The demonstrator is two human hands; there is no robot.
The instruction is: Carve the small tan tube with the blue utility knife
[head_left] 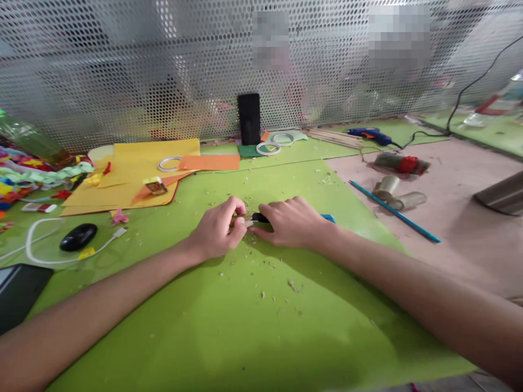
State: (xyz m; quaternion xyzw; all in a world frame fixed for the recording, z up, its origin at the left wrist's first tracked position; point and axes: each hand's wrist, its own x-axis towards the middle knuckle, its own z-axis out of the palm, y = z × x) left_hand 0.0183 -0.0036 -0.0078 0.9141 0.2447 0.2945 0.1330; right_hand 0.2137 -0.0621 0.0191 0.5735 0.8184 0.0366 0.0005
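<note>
Near the middle of the green table, my left hand (220, 227) is closed around a small brownish piece, mostly hidden by the fingers. My right hand (291, 222) grips a cutter knife (260, 218) with a black front part and a blue end that shows beyond the hand. The blade points left and meets the piece between the two hands. Small pale shavings (291, 285) lie scattered on the table below and behind the hands.
A black phone (249, 118) leans on the perforated metal screen (204, 71). Yellow paper (157, 147) and a black mouse (78, 237) are at left. At right are a blue stick (394, 212), short tubes (408, 200) and a blue glue gun (371, 135).
</note>
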